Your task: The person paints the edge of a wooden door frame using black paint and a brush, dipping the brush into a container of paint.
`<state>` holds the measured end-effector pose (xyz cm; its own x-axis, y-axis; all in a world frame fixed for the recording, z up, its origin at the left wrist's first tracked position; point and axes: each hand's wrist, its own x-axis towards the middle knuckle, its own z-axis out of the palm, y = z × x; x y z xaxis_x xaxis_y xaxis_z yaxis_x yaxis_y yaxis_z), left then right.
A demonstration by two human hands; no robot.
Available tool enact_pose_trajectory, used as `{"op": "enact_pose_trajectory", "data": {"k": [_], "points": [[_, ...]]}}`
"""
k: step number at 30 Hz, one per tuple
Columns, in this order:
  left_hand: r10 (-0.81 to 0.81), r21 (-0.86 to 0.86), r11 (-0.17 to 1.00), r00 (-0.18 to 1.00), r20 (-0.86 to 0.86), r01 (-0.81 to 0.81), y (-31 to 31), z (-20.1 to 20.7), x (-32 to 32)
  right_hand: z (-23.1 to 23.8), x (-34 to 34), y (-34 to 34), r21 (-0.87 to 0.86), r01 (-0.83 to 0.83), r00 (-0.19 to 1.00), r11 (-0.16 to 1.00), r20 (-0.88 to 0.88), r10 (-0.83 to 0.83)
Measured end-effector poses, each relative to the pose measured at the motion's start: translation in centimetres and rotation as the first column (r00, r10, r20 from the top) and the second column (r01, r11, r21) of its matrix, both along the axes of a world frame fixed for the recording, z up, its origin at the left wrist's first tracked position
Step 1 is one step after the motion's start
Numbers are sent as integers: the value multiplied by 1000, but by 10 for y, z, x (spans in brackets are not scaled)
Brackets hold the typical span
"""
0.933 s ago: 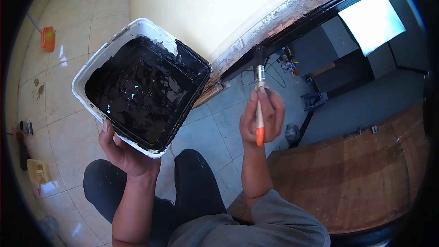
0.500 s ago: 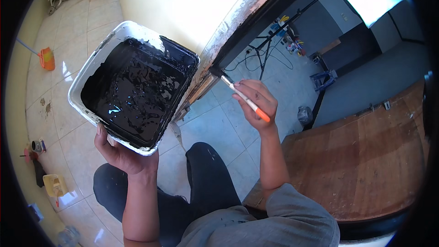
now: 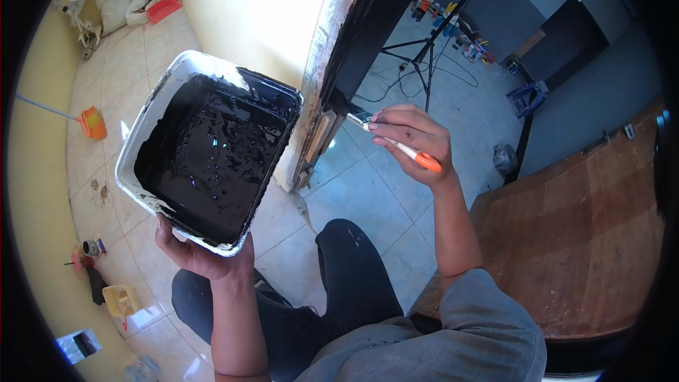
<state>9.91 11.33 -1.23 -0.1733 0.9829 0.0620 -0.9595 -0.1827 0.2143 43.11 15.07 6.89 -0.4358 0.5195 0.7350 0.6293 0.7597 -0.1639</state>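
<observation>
My left hand [image 3: 209, 256] grips a white plastic tub [image 3: 131, 152] from below, its thumb up along the near wall. Glossy black paint [image 3: 212, 159] coats the inside of the tub. In my right hand [image 3: 416, 143] is a paintbrush [image 3: 399, 147] with a white handle and an orange end, pinched between thumb and fingers. Its dark bristles rest against the door frame [image 3: 339, 85], where the black-painted upper part meets bare, rough wood lower down. The tub hangs just left of the frame, apart from the brush.
A brown wooden door [image 3: 559, 240] stands at the right. Through the doorway are a black tripod [image 3: 426, 53], cables and a blue stool [image 3: 527, 99]. On the tiled floor at left lie an orange broom head [image 3: 93, 122] and a yellow container [image 3: 122, 301]. A red dustpan [image 3: 163, 10] sits far left.
The view has shifted, so the door frame appears more upright. My right hand and the brush have gone slightly lower along the frame. Both hands keep their holds.
</observation>
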Motion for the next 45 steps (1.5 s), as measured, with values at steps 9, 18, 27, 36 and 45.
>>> {"op": "enact_pose_trajectory", "data": {"k": [9,18,27,36,45], "points": [[26,-19,999,999,-43,-27,2,1,0,5,3,2,-57,-73,997,996,-18,72],[-18,22,1000,998,-53,19,4,-4,-1,9,3,7,-47,-87,996,995,32,89],[-30,53,998,998,-55,33,5,-9,-4,10,3,11,-136,-150,988,979,18,154],[4,20,1000,996,-86,-2,6,-9,-1,8,14,15,-124,-68,993,990,83,79],[18,93,996,990,-140,-5,8,-12,-2,9,22,16,-73,-64,998,995,-1,64]]}}
